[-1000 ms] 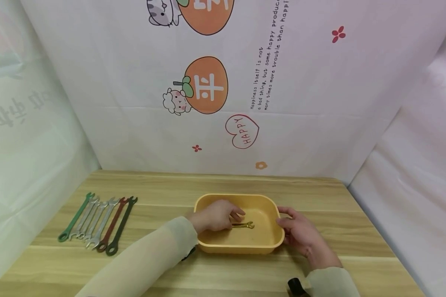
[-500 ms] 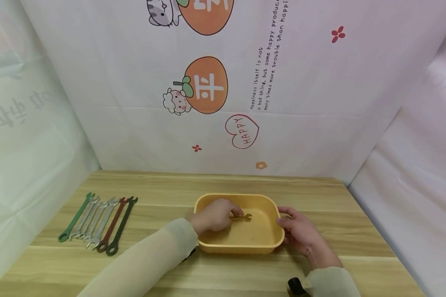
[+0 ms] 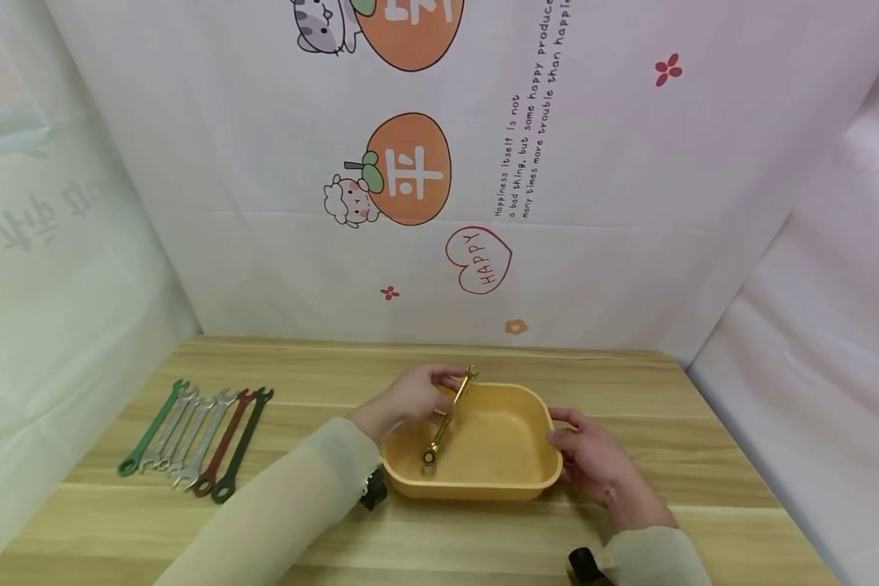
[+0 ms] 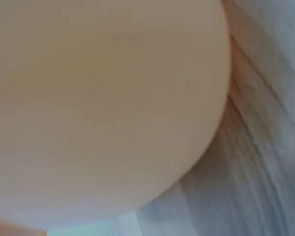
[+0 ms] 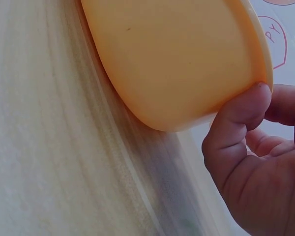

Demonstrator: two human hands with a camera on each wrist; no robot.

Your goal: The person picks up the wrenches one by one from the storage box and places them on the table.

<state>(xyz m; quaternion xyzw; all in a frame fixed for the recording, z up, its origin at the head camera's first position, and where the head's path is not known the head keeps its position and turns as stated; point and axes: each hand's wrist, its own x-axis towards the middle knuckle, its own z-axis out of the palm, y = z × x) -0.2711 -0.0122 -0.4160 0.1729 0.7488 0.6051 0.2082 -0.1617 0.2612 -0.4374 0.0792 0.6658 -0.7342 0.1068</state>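
Observation:
My left hand [image 3: 416, 395] pinches a gold combination wrench [image 3: 450, 417] above the left part of a yellow plastic tub [image 3: 476, 491]. The wrench slants, its open end up near the tub's back rim and its ring end low over the left side. On the tub's right side, my right hand [image 3: 593, 456] grips the rim. Thumb on the wall and fingers behind it show in the right wrist view, where the tub [image 5: 177, 59] fills the top. The tub's outer wall [image 4: 108, 108] takes up most of the left wrist view, hiding the left hand's grip there.
A row of several wrenches lies on the wooden table [image 3: 322, 521] at the left: a green one [image 3: 152, 431], silver ones [image 3: 205, 439], a red one [image 3: 223, 443] and a black one [image 3: 242, 448]. A printed white cloth [image 3: 593, 277] hangs behind the table.
The gold wrench has come up from the tub's floor in my left hand, turning from level to slanted. My left hand has risen toward the back left. My right hand stays on the rim.

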